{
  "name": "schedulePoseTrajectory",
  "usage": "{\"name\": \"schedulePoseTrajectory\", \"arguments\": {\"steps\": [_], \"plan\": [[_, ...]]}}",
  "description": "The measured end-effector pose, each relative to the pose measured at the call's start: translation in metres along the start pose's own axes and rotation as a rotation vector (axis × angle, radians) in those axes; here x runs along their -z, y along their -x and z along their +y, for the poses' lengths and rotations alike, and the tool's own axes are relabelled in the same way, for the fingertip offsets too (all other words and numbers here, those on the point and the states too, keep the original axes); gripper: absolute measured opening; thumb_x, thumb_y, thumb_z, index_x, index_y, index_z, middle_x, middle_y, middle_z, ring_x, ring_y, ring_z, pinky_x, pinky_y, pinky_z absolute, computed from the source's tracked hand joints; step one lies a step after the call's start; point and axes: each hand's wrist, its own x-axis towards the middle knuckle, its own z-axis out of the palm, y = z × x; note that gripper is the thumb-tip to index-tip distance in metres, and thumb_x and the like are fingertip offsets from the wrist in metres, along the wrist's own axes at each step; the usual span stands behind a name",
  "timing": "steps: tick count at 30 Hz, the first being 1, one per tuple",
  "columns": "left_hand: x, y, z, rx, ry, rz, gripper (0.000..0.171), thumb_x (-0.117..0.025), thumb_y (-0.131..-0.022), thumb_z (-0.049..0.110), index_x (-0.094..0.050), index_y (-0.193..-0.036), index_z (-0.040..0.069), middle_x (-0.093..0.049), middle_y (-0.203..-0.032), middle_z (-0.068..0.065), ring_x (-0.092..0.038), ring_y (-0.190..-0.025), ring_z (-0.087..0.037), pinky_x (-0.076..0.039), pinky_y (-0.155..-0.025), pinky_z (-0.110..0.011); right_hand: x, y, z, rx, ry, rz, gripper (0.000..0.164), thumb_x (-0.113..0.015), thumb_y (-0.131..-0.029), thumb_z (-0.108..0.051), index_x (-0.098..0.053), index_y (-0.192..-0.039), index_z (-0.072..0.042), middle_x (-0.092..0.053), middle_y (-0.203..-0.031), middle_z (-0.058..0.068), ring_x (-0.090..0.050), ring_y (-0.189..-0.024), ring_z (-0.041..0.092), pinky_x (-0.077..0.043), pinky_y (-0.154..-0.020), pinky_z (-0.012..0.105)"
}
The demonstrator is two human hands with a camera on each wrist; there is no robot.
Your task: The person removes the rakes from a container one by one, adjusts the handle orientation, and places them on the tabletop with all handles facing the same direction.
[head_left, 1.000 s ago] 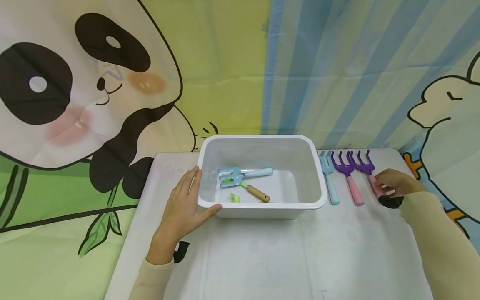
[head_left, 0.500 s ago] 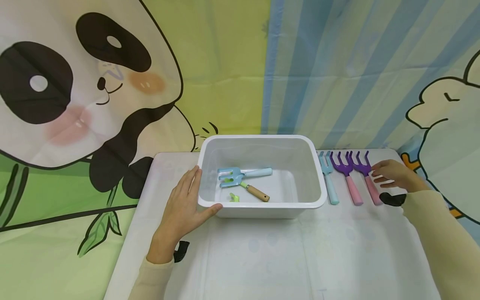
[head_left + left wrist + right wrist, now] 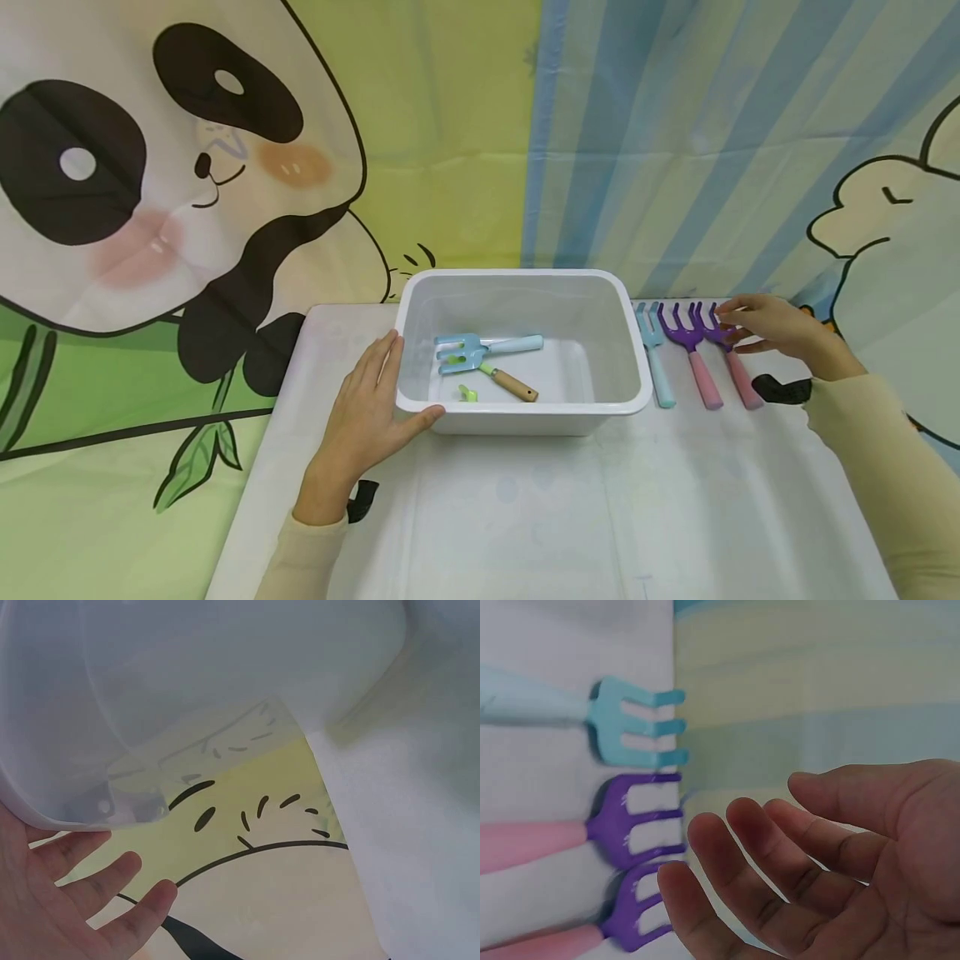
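head: left hand (image 3: pixel 363 417), fingers straight, against white tub (image 3: pixel 525 409), eight-o'clock corner; right hand (image 3: pixel 783 333) loose, gripping nothing, over outer purple fork (image 3: pixel 741 375), tub's three o'clock. left wrist: harder push might slide tub. right wrist: neighbouring fork (image 3: pixel 615 825) crowds close, might snag.

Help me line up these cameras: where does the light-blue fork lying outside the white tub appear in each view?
Head: the light-blue fork lies just right of the white tub.
Left wrist: not in it.
Right wrist: upper left, directly above a purple-headed fork.
Shared landmark: the printed backdrop, visible in all three views.
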Motion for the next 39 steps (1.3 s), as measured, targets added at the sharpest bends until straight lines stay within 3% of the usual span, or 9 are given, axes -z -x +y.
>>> {"name": "schedulePoseTrajectory", "arguments": {"steps": [7,14,23,31,39], "plan": [[0.001,0.000,0.001,0.006,0.003,-0.002,0.113,-0.066,-0.079,0.073,-0.028,-0.157,0.002,-0.028,-0.161,-0.014,-0.029,-0.144,-0.035,-0.035,-0.106,-0.060,-0.007,0.014,-0.042,0.083,0.031,-0.022,0.053,-0.043,-0.109,-0.031,-0.033,-0.141,0.010,-0.046,-0.132,0.029,-0.058,-0.109,0.034,-0.053,-0.091,0.049],[0.001,0.000,0.001,0.004,0.000,0.000,0.112,-0.065,-0.079,0.074,-0.029,-0.156,0.001,-0.029,-0.160,-0.014,-0.029,-0.144,-0.036,-0.035,-0.106,-0.061,-0.018,0.022,-0.079,0.183,0.107,-0.026,0.048,-0.045,-0.108,-0.028,-0.039,-0.139,0.008,-0.053,-0.127,0.028,-0.061,-0.105,0.035,-0.057,-0.084,0.043],[0.000,0.001,0.000,0.022,-0.002,-0.012,0.113,-0.063,-0.079,0.076,-0.027,-0.158,0.004,-0.027,-0.161,-0.012,-0.028,-0.145,-0.035,-0.035,-0.106,-0.061,-0.041,0.031,-0.131,0.274,0.212,-0.023,0.044,-0.052,-0.106,-0.026,-0.046,-0.138,0.003,-0.063,-0.119,0.019,-0.064,-0.100,0.031,-0.056,-0.086,0.046],[0.000,0.001,0.000,0.012,-0.004,-0.005,0.113,-0.065,-0.079,0.074,-0.026,-0.158,0.003,-0.027,-0.161,-0.013,-0.028,-0.145,-0.035,-0.034,-0.106,-0.061,-0.061,0.024,-0.168,0.331,0.248,-0.058,0.040,-0.051,-0.106,-0.027,-0.050,-0.136,-0.001,-0.064,-0.114,0.017,-0.064,-0.100,0.030,-0.056,-0.086,0.044],[0.000,0.001,0.000,0.011,-0.006,-0.008,0.113,-0.066,-0.078,0.074,-0.026,-0.157,0.002,-0.027,-0.161,-0.014,-0.028,-0.145,-0.036,-0.035,-0.105,-0.062,-0.082,0.006,-0.192,0.369,0.257,-0.105,0.039,-0.054,-0.104,-0.025,-0.052,-0.135,-0.001,-0.063,-0.114,0.013,-0.064,-0.102,0.031,-0.055,-0.087,0.046]]}}
